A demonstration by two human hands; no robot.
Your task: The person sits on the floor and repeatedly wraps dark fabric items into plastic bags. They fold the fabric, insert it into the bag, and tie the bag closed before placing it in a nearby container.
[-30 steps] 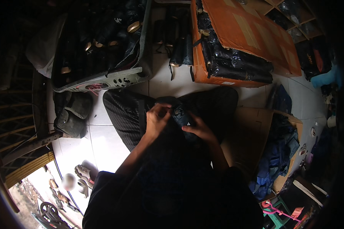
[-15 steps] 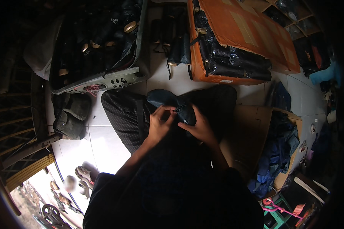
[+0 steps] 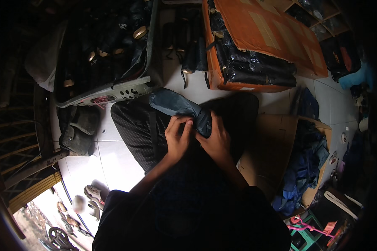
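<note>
Over my lap I hold a long blue-grey fabric bundle [image 3: 171, 103]. Its rounded end points up and to the left, while the darker gathered part lies between my hands. My left hand [image 3: 178, 137] pinches the gathered cloth near its middle with thumb and fingers. Wrapped round the lower right end is my right hand [image 3: 217, 137], fingers behind and thumb in front. What lies inside the cloth is hidden. Beneath the bundle are my crossed legs in dark striped trousers [image 3: 134, 129].
Ahead on the left stands a grey-green plastic crate [image 3: 132, 85] full of dark bundles with gold-coloured ends. An orange cardboard box [image 3: 276, 37] holds black wrapped rolls. An open carton [image 3: 266, 150] with blue cloth [image 3: 299, 171] is at my right; a dark bag [image 3: 79, 131] lies left.
The bundle's rounded end has swung outward to the left and now shows more of its length. Both hands have shifted slightly right and stay on the cloth.
</note>
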